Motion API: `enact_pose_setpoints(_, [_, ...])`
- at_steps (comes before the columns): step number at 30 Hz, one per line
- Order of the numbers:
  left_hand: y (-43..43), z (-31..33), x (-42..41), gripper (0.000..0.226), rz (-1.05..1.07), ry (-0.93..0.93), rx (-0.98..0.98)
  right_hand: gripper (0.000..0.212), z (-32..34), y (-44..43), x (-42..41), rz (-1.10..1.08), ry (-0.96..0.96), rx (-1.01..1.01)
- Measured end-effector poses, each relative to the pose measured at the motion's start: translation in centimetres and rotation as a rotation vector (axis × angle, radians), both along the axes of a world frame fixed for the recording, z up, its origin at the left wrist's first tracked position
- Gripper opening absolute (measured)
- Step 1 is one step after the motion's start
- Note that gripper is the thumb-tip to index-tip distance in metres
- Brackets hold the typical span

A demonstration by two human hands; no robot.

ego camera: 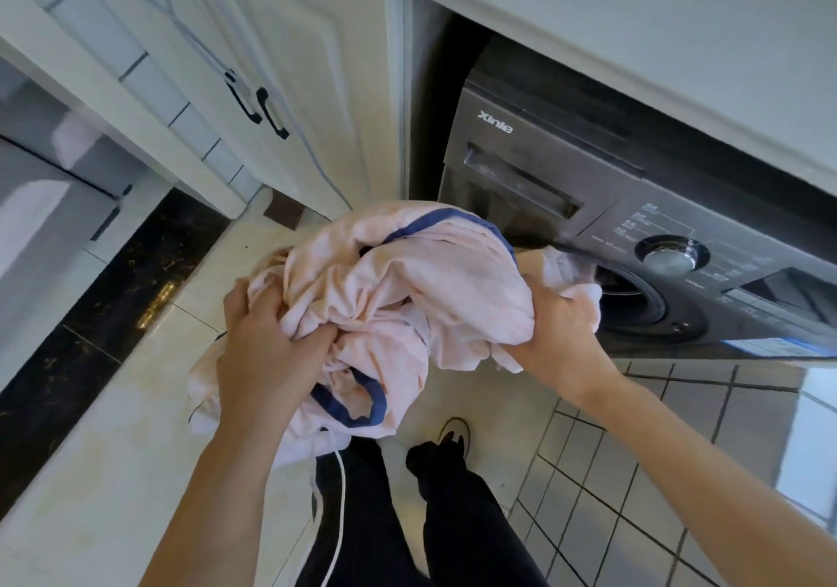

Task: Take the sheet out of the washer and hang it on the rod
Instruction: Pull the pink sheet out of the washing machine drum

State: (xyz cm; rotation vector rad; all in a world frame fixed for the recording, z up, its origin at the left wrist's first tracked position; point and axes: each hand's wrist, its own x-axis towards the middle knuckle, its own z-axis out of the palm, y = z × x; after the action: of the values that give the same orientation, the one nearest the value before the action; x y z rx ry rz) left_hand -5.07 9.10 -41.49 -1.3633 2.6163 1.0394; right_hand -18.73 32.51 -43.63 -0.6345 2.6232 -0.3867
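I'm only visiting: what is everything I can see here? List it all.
counter: one, white, top right
washer: one, dark grey, under the counter
dial: one, silver, on the washer's panel
cabinet: one, white, upper left
handles: two, black, on the cabinet
floor: one, cream tiles left, white tiles with dark grout right
sheet: one, pale pink with navy trim, bunched before the washer
cord: one, white, hanging bottom centre
trousers: one pair, black, bottom centre
left hand: one, grips the sheet's left side
right hand: one, grips the sheet's right side
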Motion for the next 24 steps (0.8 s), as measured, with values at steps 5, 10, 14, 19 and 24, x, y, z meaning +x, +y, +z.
enact_pose_setpoints(5, [-4.6,1.8,-0.9,0.063,-0.127,0.066,-0.013,0.043,0.8,-3.7,1.5,-0.17,0.012,-0.166])
enact_pose_setpoints(10, [-10.5,3.5,-1.2,0.057,-0.315,0.092,-0.161,0.047,2.3,-7.6,4.6,-0.259,0.114,-0.203])
enact_pose_setpoints(14, [-14.8,3.5,-1.1,0.059,-0.437,0.023,-0.185,0.043,4.4,-9.0,6.4,-0.381,0.153,-0.24])
enact_pose_setpoints(19, [-17.9,3.0,0.2,0.064,-0.513,-0.042,-0.134,0.035,7.6,-9.5,8.0,-0.292,0.328,-0.307])
enact_pose_setpoints(24, [-17.8,3.6,1.5,0.068,-0.521,-0.018,-0.089,0.049,9.7,-9.2,7.9,-0.154,0.369,-0.28])
